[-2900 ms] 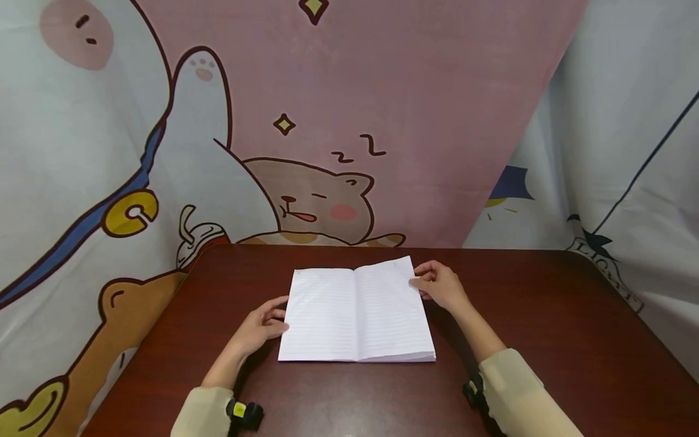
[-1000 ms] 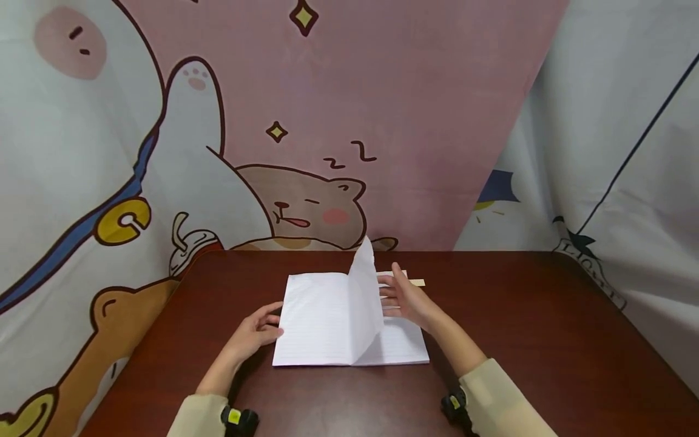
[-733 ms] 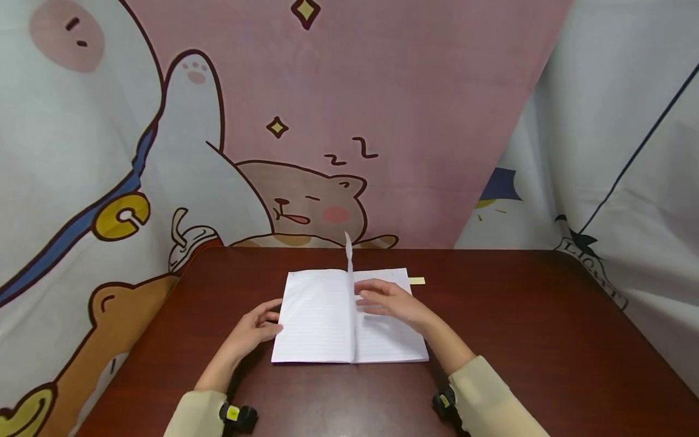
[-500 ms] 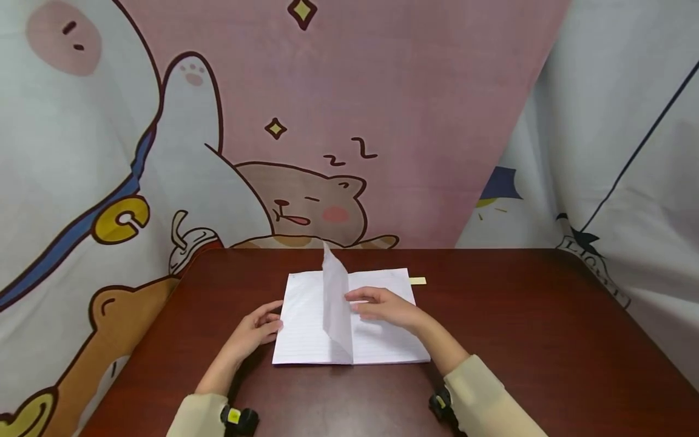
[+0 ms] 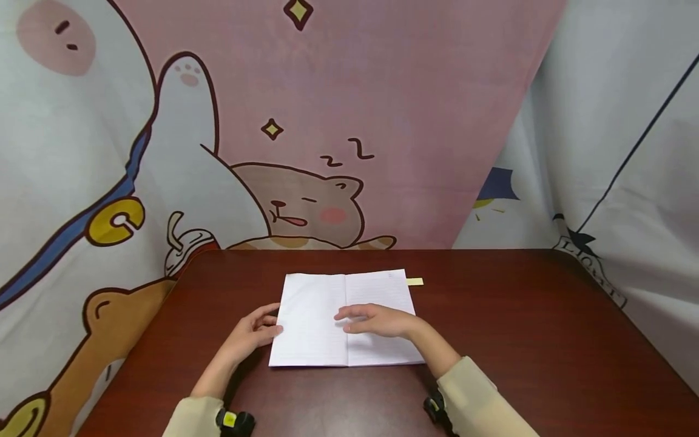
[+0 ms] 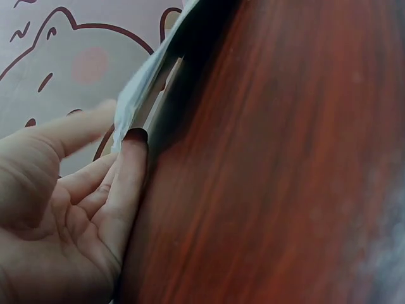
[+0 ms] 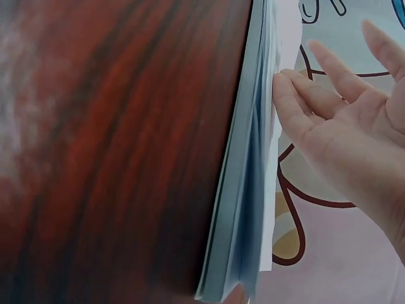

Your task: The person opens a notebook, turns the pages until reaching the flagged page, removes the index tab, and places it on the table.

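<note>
Both pages face up, and the notebook lies spread on the table, squarely between the two hands! Over at its left edge, here's the left hand, pinching that edge lightly: thumb on top of the page, a fingertip tucked at the underside, as the left wrist view shows, and the palm out on the table side.

Across to the right hand, and it's right over the notebook, above the right page, grasping nothing. Fingers extended and relaxed, they point leftward, the foremost tip seen just past the center fold; the wrist crosses the right edge. From the right wrist camera, one fingertip is at the paper, though whether it presses there I cannot tell.

Look at the far right corner: a pale yellow tab juts out, well clear of the left hand and beyond the right. Both pages lie nearly flat, faintly ruled. Behind it all, the cartoon backdrop rises at the table's far edge, a sleepy bear directly beyond the notebook.
</note>
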{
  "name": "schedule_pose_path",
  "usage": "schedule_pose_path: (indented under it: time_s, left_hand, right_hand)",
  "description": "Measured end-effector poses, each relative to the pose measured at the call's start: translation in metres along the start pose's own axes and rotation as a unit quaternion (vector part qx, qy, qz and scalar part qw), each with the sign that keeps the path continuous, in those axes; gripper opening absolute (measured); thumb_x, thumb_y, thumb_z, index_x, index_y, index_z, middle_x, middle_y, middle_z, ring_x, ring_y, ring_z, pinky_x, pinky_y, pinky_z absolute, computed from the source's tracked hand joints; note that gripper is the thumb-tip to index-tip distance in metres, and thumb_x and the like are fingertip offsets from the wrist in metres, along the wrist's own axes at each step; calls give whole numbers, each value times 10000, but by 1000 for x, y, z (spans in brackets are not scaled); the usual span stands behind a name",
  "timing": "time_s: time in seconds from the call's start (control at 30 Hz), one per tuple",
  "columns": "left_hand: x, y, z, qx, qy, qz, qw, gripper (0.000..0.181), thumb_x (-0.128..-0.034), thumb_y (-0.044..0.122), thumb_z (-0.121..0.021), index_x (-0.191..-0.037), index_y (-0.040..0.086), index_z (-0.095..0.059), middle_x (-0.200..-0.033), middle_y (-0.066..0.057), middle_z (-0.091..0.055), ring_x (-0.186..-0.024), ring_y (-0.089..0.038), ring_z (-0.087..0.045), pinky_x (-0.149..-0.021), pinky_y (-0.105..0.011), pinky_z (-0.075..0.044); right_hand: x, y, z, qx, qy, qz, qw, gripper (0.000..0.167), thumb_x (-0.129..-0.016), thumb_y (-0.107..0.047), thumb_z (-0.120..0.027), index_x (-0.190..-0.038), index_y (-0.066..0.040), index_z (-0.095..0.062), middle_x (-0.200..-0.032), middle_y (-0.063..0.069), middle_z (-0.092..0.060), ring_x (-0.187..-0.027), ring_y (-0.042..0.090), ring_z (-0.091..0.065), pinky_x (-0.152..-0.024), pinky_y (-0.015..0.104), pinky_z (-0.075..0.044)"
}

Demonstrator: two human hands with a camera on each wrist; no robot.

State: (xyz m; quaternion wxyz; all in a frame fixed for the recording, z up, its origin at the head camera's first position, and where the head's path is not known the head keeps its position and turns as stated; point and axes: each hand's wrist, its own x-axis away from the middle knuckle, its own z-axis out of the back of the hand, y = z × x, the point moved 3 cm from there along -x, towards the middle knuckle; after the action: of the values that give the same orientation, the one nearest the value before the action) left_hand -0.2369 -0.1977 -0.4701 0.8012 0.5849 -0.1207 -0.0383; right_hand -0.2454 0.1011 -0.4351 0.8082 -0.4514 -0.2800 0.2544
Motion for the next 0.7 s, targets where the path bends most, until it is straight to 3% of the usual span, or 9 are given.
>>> schedule_pose_path:
  time_s: [0.13, 0.27, 0.43, 0.7]
  left_hand:
    - [1, -1, 2, 44, -130, -173, 9998, 645, -903, 77, -707, -1468, -34, -418, -1184, -249, -610, -905, -99, -616, -782, -223, -548]
    - [2, -2, 1, 4, -230, -277, 9994, 642, -907, 65, -698, -1468, -52, -406, -1184, -273, -607, -888, -73, -620, -769, -211, -542]
    - [2, -4, 0, 1, -205, -220, 9995, 635, -908, 52, -696, -1467, -44, -412, -1181, -263, -610, -910, -116, -616, -776, -222, -547]
    - [0, -3, 2, 15, -98, -136, 9999, 618, -907, 29, -691, -1462, -32, -428, -1168, -240, -605, -920, -130, -612, -793, -236, -559]
  right_hand:
    - [-1, -1, -3, 105, -34, 71, 9999, 440, -990, -323, -592, -1379, -116, -587, -1547, 111, -451, -1434, 315, -413, -1166, 521, -314]
    - [-1, 0, -2, 172, 39, 273, 9995, 431, -1002, -287, -578, -1378, -77, -577, -1497, 124, -508, -1396, 326, -459, -1144, 508, -345]
    - [1, 0, 4, 151, 205, 646, 9976, 400, -1013, -215, -566, -1360, -15, -574, -1405, 162, -586, -1328, 338, -518, -1096, 484, -392]
    - [4, -3, 23, -68, 541, 1082, 9926, 452, -946, -106, -661, -1348, 67, -544, -1394, 258, -559, -1293, 420, -539, -1072, 456, -449]
